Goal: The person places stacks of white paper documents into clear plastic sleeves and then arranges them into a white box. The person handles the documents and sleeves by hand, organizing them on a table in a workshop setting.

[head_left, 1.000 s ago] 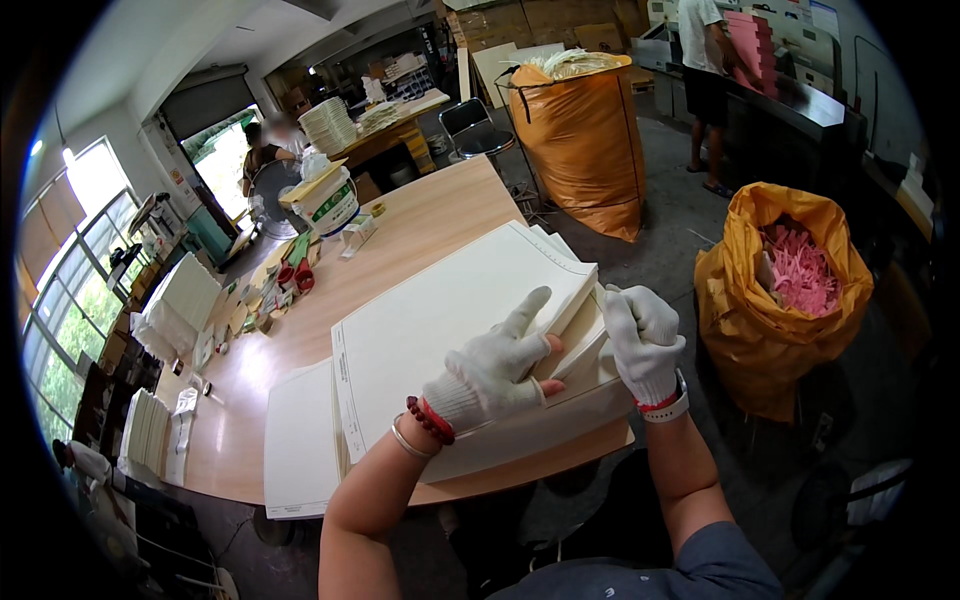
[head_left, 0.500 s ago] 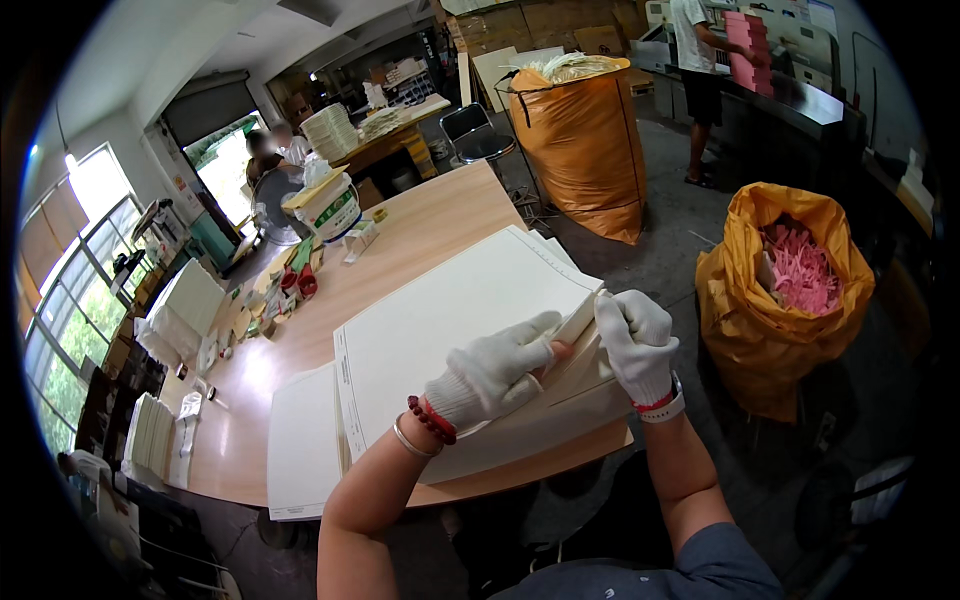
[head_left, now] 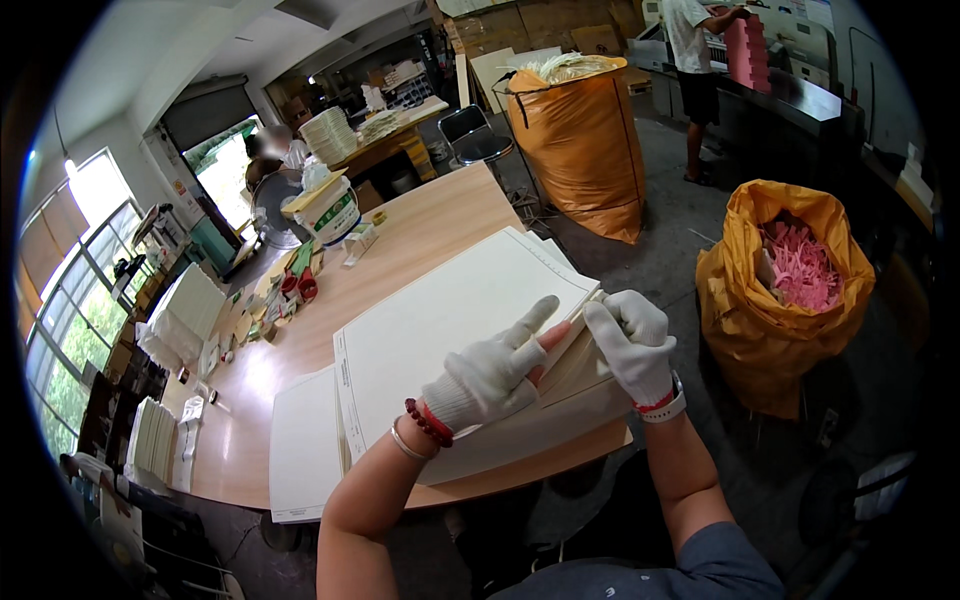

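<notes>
A thick stack of large white paper sheets lies askew at the table's front right. My left hand, in a white glove with bare fingertips showing, rests on the stack's near right part, its fingers stretched out and apart. My right hand, also gloved, is closed at the stack's right corner, its bent fingers against the lifted edge of the upper sheets. The exact grip is partly hidden by the fingers. Beneath and left of the stack, another white sheet shows on the table.
The wooden table bears a white bucket, a tape roll and scattered scraps. Paper piles line its left side. Right of it stand an orange sack and a yellow sack with pink strips. A person handles pink blocks.
My left hand's fingers have spread, with the index finger now stretched forward on the sheet. My right hand's fingers have shifted slightly left at the corner. The far person's arm has risen.
</notes>
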`<state>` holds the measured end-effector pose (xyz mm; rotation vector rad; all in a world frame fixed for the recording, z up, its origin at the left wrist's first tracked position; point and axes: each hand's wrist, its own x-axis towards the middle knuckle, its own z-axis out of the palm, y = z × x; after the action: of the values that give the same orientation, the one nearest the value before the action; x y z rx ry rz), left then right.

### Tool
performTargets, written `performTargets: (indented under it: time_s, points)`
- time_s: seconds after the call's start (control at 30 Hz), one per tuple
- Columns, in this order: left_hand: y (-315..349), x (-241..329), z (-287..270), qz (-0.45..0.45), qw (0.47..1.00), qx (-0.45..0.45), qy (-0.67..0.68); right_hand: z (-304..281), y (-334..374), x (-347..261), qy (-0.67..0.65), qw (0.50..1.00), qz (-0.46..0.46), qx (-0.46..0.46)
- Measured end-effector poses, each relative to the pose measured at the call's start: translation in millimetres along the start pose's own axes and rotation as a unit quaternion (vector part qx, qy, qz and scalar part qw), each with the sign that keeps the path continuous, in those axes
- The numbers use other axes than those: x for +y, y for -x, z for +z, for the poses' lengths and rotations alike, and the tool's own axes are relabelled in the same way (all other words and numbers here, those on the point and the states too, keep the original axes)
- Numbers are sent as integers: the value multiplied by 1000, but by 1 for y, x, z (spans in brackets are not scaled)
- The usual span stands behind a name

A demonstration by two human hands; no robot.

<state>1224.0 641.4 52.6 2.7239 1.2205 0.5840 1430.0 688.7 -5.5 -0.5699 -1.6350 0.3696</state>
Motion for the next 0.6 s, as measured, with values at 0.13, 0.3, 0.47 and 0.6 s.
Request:
performTargets:
  time_s: [0.13,0.3,0.47,0.6]
  points:
    - [-5,-2,-3,-48,992,-97,70,1,0,-1,-35,998,56,25]
    - [-1,4,3,-41,998,0,55,3,0,-6,-100,982,150,49]
    - [4,-12,9,-15,996,-2,91,6,-1,-3,-83,991,88,62]
    - [-4,6,-6,-45,994,-53,81,0,1,-3,-103,984,142,37]
